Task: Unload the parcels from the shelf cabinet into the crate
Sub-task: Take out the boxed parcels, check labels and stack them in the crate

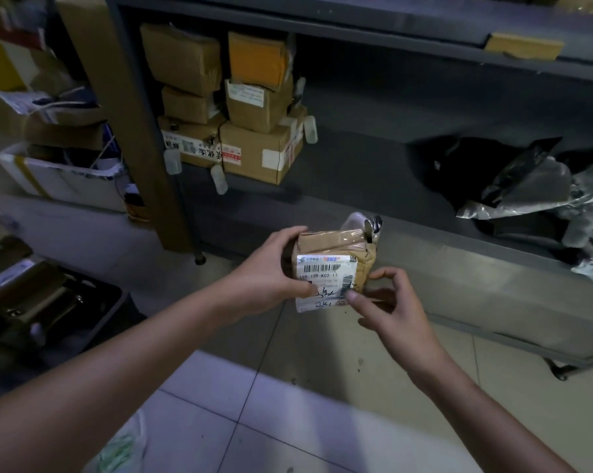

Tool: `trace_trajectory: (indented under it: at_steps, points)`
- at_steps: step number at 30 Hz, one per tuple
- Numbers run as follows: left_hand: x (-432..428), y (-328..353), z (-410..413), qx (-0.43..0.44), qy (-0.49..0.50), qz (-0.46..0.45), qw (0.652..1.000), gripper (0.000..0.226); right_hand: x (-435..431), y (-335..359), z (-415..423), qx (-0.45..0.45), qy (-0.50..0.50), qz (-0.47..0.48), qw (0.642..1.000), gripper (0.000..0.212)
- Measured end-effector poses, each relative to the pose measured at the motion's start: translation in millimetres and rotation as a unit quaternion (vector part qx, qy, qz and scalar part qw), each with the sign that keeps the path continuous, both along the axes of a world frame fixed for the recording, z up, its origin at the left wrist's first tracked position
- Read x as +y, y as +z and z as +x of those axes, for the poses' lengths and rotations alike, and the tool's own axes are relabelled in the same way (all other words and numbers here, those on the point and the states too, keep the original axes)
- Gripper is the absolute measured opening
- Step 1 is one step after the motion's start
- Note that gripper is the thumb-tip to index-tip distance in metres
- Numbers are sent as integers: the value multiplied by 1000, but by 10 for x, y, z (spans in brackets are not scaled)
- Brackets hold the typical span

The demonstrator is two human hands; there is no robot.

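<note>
A small brown cardboard parcel (334, 254) with a white barcode label is held in front of the grey shelf cabinet (459, 264), below its lower shelf edge. My left hand (271, 274) grips its left side. My right hand (390, 302) touches its lower right corner with thumb and fingertips. A dark crate (93, 302) at the left on the floor holds several brown parcels. More cardboard parcels (254, 145) are stacked at the left end of the shelf. Black and silver plastic mail bags (534, 186) lie at its right end.
A white box (59, 179) stuffed with papers and parcels stands on the floor left of the cabinet's post (141, 131). An upper shelf (390, 25) runs above. Light floor tiles (288, 421) lie under my arms, with a pale plastic bag (121, 452) at the bottom.
</note>
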State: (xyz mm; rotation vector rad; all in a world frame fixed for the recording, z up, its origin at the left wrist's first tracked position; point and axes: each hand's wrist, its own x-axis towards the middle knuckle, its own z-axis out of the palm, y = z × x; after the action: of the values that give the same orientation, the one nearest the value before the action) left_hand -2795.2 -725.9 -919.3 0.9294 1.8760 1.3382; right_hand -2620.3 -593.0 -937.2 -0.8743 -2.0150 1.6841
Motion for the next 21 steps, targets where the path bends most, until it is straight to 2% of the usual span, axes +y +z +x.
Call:
trace_trajectory:
  at_steps: [2,5,11,14,16,19,21]
  points:
    - [-13,6,-19,94,-10,-5,996,87,3,64,-22,3,3,-85,996,32]
    - [-47,14,-39,258,-12,1,966,79,-4,128,-41,10,13,-170,985,53]
    - [-148,-46,-58,459,-75,-15,885,91,55,221,-91,23,-20,-325,945,60]
    - [-181,-91,-48,521,-95,8,848,97,112,216,-92,14,-30,-378,925,55]
    - [-201,-128,-38,539,-105,14,835,97,111,207,-94,-3,-18,-384,923,49]
    - [-226,-185,-23,540,-106,15,835,94,84,189,-113,-41,-2,-379,924,60]
    - [-225,-201,-19,533,-108,10,839,95,80,168,-120,-42,-3,-370,928,52]
